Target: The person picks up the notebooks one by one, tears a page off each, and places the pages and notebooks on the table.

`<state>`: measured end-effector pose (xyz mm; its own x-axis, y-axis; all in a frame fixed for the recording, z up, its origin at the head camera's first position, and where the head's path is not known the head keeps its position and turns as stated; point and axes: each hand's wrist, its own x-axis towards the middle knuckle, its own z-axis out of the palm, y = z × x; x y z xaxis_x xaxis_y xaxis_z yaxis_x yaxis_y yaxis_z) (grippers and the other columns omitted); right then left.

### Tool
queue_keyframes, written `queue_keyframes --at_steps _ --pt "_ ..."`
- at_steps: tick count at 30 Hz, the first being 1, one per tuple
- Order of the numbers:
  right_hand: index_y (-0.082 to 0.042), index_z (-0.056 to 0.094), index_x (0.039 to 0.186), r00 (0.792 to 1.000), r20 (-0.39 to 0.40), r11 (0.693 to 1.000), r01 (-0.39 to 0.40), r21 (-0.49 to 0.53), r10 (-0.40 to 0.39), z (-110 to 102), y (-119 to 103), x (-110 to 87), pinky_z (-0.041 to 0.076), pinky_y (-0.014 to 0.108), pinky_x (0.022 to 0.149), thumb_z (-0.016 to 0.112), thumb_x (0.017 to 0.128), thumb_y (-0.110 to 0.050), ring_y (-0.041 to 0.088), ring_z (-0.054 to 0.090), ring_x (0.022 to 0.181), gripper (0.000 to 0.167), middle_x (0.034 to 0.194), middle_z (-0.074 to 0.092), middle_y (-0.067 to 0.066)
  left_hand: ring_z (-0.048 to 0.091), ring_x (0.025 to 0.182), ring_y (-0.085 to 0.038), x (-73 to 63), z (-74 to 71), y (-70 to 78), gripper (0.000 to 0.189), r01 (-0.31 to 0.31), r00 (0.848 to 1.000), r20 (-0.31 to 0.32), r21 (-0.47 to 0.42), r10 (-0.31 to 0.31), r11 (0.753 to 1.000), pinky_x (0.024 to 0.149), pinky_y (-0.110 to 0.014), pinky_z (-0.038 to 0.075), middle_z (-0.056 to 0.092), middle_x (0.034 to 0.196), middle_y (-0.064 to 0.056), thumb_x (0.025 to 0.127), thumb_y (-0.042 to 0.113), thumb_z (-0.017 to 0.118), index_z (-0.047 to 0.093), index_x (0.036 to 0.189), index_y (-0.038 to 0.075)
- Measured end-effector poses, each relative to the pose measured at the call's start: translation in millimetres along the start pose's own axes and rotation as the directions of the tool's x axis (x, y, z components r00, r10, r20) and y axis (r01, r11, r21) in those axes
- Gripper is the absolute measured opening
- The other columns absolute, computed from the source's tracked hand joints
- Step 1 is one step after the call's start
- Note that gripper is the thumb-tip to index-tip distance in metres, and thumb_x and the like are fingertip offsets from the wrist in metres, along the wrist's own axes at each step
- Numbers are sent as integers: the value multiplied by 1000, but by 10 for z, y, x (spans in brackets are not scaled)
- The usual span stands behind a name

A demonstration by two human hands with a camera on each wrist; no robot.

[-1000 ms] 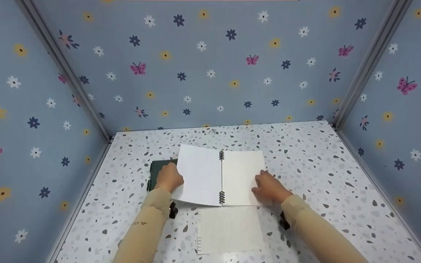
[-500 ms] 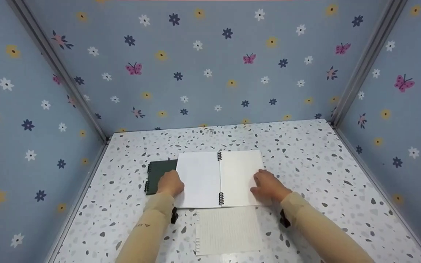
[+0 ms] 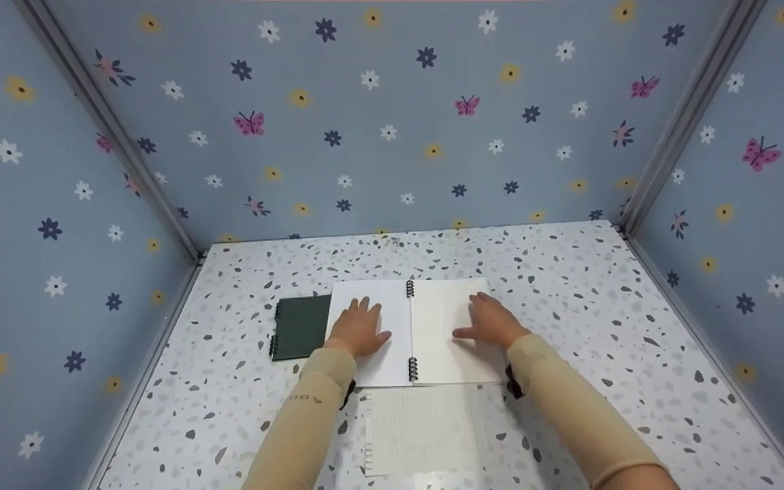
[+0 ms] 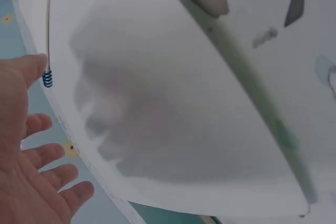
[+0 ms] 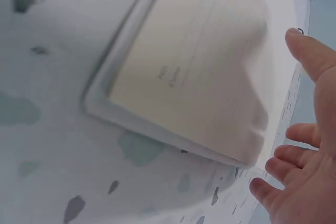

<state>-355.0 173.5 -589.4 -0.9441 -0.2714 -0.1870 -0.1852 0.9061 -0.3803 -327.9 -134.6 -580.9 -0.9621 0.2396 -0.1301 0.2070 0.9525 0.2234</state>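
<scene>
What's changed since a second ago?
The left page, raised a second ago, is now down. The left hand has let go of that page's edge, opened and moved right, over it. The right hand has edged forward. The green notebook and loose sheet stayed put.

Spread fingers (image 4: 46,156), shadowed page (image 4: 184,103), coil (image 4: 48,79)
</scene>
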Motion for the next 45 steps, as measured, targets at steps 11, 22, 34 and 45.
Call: queue_keyframes --at_steps 11,22,34,45 --pt "8 20 170 989 60 990 -138 -10 139 130 95 38 16 57 138 76 96 -63 47 18 167 116 179 15 28 19 168 -45 45 187 18 83 52 990 128 16 -53 999 137 -59 22 23 180 -23 108 57 56 33 171 8" --pt "7 17 170 987 61 989 -144 -23 146 199 94 -9 11 57 138 71 99 -64 42 13 169 115 180 12 26 19 167 -47 -91 197 30 80 48 995 94 -41 -44 998 137 -60 19 23 179 -25 109 53 57 35 170 6" --pt "13 24 166 991 68 992 -113 -47 116 159 39 40 10 59 138 73 100 -58 45 17 168 109 176 19 32 18 167 -47 -37 252 -8 81 48 994 95 -30 -45 998 137 -61 19 20 180 -25 109 54 55 33 171 7" --pt "15 27 165 991 50 992 -121 -38 123 194 33 108 15 60 137 78 97 -55 50 23 165 110 175 21 34 19 168 -46 -50 191 0 81 57 994 92 -12 -56 998 137 -60 20 21 179 -25 109 55 54 33 171 7"
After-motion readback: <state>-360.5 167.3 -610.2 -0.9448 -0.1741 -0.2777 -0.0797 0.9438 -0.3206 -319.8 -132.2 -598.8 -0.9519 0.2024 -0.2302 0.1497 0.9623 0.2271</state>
